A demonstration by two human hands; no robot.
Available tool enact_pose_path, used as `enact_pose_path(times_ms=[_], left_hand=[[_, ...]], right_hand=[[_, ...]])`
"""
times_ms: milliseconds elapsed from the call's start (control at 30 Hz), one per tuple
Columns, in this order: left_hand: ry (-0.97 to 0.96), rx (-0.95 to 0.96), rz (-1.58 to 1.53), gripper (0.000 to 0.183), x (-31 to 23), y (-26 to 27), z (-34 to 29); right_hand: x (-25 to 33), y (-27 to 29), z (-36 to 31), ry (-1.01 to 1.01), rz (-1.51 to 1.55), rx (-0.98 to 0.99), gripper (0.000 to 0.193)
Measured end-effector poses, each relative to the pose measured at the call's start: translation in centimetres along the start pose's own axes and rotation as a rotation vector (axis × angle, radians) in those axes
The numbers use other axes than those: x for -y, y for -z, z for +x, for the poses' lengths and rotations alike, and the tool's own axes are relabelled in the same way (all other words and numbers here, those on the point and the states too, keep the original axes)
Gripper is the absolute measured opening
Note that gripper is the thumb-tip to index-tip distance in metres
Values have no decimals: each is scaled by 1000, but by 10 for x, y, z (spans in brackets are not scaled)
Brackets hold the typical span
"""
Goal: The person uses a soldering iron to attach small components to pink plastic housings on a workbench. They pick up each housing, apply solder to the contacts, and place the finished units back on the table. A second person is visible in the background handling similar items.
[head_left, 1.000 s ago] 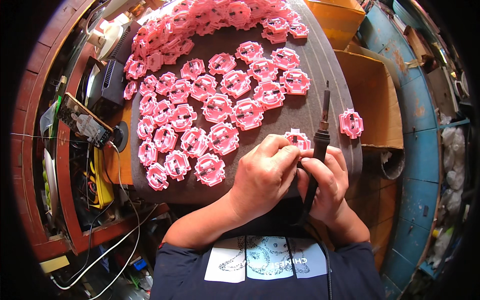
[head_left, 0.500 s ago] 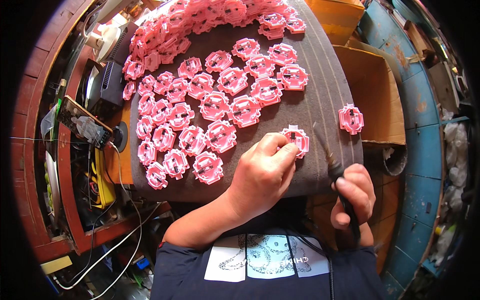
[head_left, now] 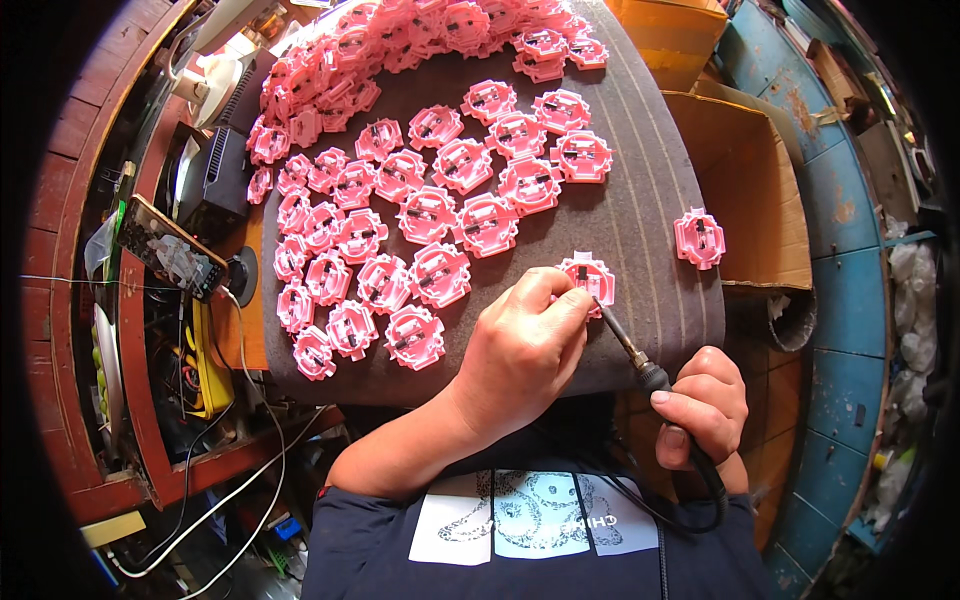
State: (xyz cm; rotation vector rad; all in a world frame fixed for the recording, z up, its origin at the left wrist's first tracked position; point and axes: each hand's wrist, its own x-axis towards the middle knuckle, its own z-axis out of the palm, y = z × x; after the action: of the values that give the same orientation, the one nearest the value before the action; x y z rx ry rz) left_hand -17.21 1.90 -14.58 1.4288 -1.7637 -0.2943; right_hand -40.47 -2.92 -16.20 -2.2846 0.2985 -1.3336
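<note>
My left hand [head_left: 528, 335] is closed in a pinch at the lower left of a pink plastic housing [head_left: 598, 281], which lies near the front edge of the grey cloth-covered surface [head_left: 560, 225]. My right hand [head_left: 705, 408] grips a soldering iron [head_left: 653, 378] by its black handle. The iron's thin tip reaches up and left to the housing, beside my left fingertips; whether it touches cannot be made out. Several like pink housings [head_left: 428, 214] with small black parts inside stand in rows to the left. A single pink housing [head_left: 699, 239] sits apart at the right edge.
A heap of pink housings [head_left: 400, 35] covers the far end. An open cardboard box [head_left: 745, 180] stands beyond the right edge. On the left are a phone [head_left: 172, 247] on a stand, a black box-shaped device [head_left: 215, 175] and hanging white cables [head_left: 268, 470].
My right hand has tilted the soldering iron leftward, bringing its tip down to the housing at my left fingers. My left hand has stayed nearly still.
</note>
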Motion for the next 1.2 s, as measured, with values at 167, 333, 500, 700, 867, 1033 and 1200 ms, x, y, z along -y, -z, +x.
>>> enact_pose_path(times_ms=[167, 333, 500, 700, 867, 1033, 1200], left_hand=[[3, -2, 4, 24, 1, 0, -1], [-4, -2, -11, 25, 1, -2, -1], [-1, -5, -6, 25, 1, 0, -2], [-12, -2, -5, 25, 1, 0, 0], [-8, -1, -5, 24, 1, 0, -1], [5, 4, -19, 24, 1, 1, -1], [-7, -3, -13, 26, 2, 0, -1]], right_hand=[[-1, -1, -1, 6, -14, -7, 20], [1, 1, 1, -3, -23, 6, 20], [1, 0, 0, -13, -14, 17, 21], [-2, -1, -6, -44, -25, -126, 26], [-6, -7, 2, -77, -96, -121, 30], [-12, -22, 11, -186, -55, -31, 35], [-21, -34, 27, -209, -141, -4, 38]])
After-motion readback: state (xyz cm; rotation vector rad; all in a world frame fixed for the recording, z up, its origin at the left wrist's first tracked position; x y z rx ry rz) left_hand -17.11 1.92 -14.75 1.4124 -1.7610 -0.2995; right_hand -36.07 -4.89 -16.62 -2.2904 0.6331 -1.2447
